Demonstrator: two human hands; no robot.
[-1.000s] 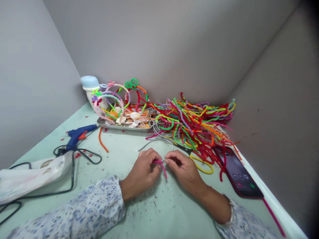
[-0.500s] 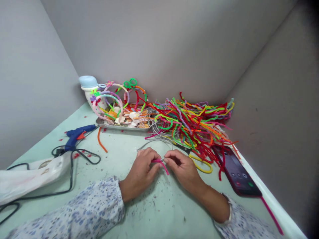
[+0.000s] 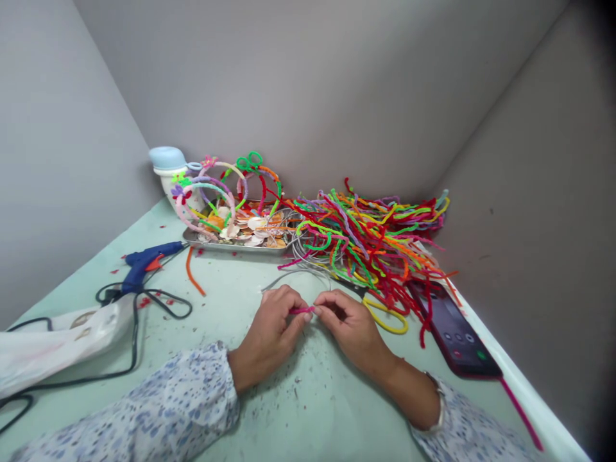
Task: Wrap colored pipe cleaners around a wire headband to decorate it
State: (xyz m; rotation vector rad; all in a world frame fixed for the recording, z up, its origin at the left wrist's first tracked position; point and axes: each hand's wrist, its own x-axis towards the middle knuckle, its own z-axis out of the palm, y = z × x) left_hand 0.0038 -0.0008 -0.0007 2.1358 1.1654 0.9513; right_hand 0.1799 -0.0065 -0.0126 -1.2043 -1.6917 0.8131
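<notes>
A short bright pink pipe cleaner stretches between my two hands, over the middle of the table. My left hand pinches it between thumb and fingers. At its right end, the thumb and forefinger of my right hand close on it. A thin grey wire curves on the table just behind my hands; whether its end reaches into my fingers is hidden. Yellow-handled scissors lie beside my right hand, partly under a heap of multicoloured pipe cleaners.
A metal tray at the back holds discs and several fuzzy headbands, next to a blue-lidded bottle. To the left lie a blue glue gun with its cord and a white plastic bag. A phone lies near the right edge.
The loose pink end that hung down between my hands no longer shows. The grey wire tip at my right fingertips is now out of sight, and my fingertips have come closer together.
</notes>
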